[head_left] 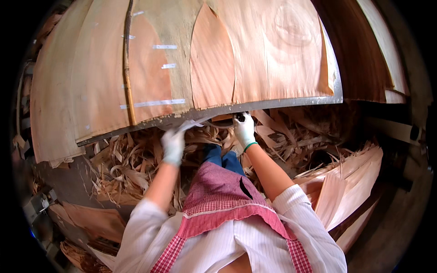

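Observation:
My left hand (173, 145), in a white glove and smeared by motion, is just below the front edge of the worktable (291, 103). A thin whitish strip (191, 124), like tape, trails from its fingers. My right hand (245, 129), gloved too, is closed at the same edge around a small dark thing (240, 117), mostly hidden by the fingers. Pale wood veneer (259, 54) covers the tabletop. A pointed, leaf-shaped veneer piece (212, 63) lies in the middle. Left of it, short white tape strips (152, 103) cross a reddish veneer patch (148, 73).
A thin wooden stick (127, 77) lies lengthwise over the veneer at left. Curled veneer scraps (125, 175) heap the floor under the table. Larger veneer sheets (346, 186) lean at lower right, with others (91, 218) at lower left. Dark veneer (359, 54) lies at far right.

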Tool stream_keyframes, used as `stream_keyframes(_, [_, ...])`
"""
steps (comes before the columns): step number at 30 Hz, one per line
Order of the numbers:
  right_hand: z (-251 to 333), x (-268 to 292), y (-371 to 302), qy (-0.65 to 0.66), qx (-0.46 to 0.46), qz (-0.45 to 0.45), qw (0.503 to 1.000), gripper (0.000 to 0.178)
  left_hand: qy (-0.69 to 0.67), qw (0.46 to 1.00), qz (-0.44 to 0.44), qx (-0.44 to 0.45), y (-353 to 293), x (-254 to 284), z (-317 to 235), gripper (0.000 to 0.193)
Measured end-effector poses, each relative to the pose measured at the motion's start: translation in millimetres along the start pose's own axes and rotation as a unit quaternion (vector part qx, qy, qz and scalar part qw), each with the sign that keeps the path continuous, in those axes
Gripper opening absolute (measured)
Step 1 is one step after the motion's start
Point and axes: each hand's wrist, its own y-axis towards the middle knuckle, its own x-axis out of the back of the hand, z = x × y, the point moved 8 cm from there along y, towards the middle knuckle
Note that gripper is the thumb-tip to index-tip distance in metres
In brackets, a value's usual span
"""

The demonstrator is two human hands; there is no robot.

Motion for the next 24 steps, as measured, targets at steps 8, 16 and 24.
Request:
stream_keyframes(8, [110.0, -60.3, -36.2, -0.337, 0.161, 0.335, 0.865, 0.018, 0.005, 0.956, -0.279, 0.093, -95.7, 396.1, 96.4, 0.008])
stream_keyframes(16, [254.9, -10.7, -38.0, 0.181, 0.087, 0.414, 0.888, 0.028, -0.177, 0.956, 0.220, -0.085, -97.4, 8.2, -223.6, 0.007])
stream_keyframes(24, [226.2, 126.9, 129.5, 0.005, -0.032, 0.306, 0.952, 0.012, -0.194, 0.954, 0.085, -0.214, 53.7, -51.9, -313.4, 0.030])
